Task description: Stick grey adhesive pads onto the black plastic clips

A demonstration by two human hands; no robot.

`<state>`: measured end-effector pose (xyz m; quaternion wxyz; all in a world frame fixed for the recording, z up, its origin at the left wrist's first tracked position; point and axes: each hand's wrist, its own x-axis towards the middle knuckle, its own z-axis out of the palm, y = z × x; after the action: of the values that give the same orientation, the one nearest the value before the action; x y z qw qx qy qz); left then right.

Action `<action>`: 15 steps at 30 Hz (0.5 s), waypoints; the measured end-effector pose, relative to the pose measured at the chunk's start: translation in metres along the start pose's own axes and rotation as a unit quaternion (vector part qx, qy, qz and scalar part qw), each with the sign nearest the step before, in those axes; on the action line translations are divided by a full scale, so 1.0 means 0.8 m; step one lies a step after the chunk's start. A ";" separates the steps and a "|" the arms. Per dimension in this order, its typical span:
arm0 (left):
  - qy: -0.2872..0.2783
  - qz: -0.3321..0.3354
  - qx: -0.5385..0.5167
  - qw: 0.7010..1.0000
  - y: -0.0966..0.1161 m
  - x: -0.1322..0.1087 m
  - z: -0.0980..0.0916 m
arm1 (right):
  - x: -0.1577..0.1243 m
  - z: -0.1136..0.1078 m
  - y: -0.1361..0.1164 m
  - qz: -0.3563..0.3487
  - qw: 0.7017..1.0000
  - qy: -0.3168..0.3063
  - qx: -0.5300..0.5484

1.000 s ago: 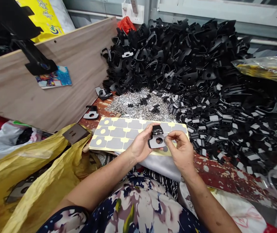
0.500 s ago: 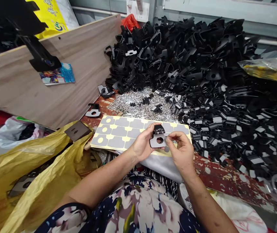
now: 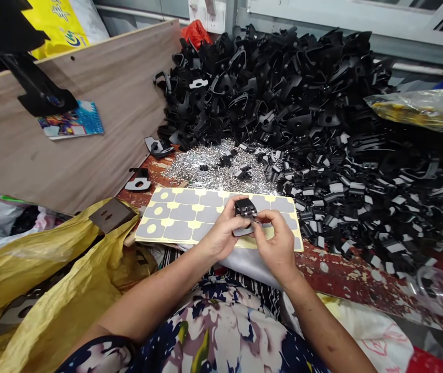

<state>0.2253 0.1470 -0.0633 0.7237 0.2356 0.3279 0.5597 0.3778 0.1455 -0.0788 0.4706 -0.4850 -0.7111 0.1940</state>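
Note:
My left hand (image 3: pixel 223 233) is closed around a black plastic clip (image 3: pixel 245 207) with a grey pad on its lower plate. The thumb lies across the front of the clip and partly covers the round hole. My right hand (image 3: pixel 277 243) pinches a thin metal pin at the clip's right edge, by the hinge; the fingertips hide most of the pin. Both hands are over a sheet of grey stickers (image 3: pixel 182 212) on yellow backing. Behind the sheet lies a heap of small silver pins (image 3: pixel 201 166), with a few small black pieces on it.
A large pile of black clip parts (image 3: pixel 283 88) fills the back. Small black pieces with grey pads (image 3: pixel 345 207) spread to the right. A wooden board (image 3: pixel 100 98) stands at left, above a yellow plastic bag (image 3: pixel 85 290). A clear plastic container (image 3: pixel 442 295) is at lower right.
My left thumb has moved over the front of the clip, and the clip has tilted. My right fingertips have come in against its hinge side. The whole view has shifted slightly.

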 end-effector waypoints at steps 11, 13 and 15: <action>0.164 0.175 0.032 0.970 -0.043 0.015 -0.008 | 0.001 0.034 -0.016 -0.050 0.992 0.000 -0.117; 0.173 0.165 0.019 0.971 -0.039 0.019 -0.007 | 0.000 0.038 -0.024 -0.055 0.991 0.009 -0.121; 0.177 0.168 0.017 0.970 -0.031 0.023 -0.009 | -0.002 0.033 -0.030 -0.071 0.987 0.024 -0.142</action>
<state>0.2395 0.1583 -0.0894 0.5461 0.1967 0.4158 0.7001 0.3434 0.1378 -0.0746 0.4266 -0.4996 -0.7525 0.0459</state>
